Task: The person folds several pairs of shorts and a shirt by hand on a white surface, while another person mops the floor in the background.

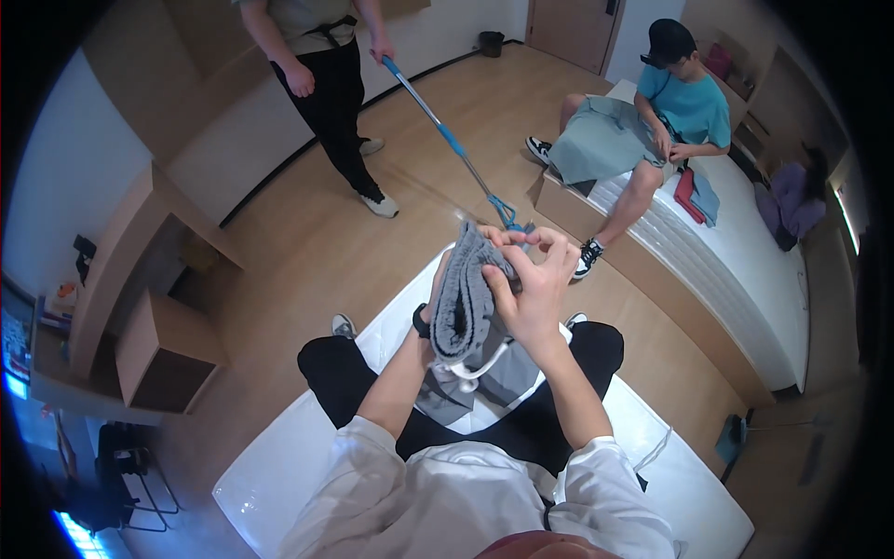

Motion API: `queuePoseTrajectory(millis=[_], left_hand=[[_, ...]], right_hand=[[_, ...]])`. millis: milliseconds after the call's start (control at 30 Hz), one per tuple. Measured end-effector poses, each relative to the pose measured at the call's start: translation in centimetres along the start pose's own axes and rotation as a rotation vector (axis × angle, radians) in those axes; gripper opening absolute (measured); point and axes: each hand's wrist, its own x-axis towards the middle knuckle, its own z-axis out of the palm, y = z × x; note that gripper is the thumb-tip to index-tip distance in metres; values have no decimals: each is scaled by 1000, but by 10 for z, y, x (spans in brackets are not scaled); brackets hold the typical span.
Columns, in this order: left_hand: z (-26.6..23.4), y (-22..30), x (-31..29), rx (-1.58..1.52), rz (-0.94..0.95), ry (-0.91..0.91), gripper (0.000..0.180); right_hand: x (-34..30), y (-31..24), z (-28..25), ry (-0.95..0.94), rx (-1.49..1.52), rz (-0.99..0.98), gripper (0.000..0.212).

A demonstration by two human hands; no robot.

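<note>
Grey garment (472,289) sits raised between black-clad knees (596,359), right hand (535,293) pinching its gathered band, left hand (436,295) mostly hidden, grip unclear; dangling white cord (465,373) could tangle if cloth turns carelessly.

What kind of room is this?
Likely a bedroom or dorm room: a mattress on a wooden base, with a door beyond.
</note>
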Motion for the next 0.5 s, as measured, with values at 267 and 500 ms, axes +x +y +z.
queuePoseTrajectory(millis=[267, 500], left_hand=[[-42, -65, -97, 101, -244, 320, 52], [-25, -33, -147, 315, -89, 327, 62]], right_hand=[[-62, 20, 15, -422, 510, 184, 38], [-115, 42, 10, -425, 473, 518, 27]])
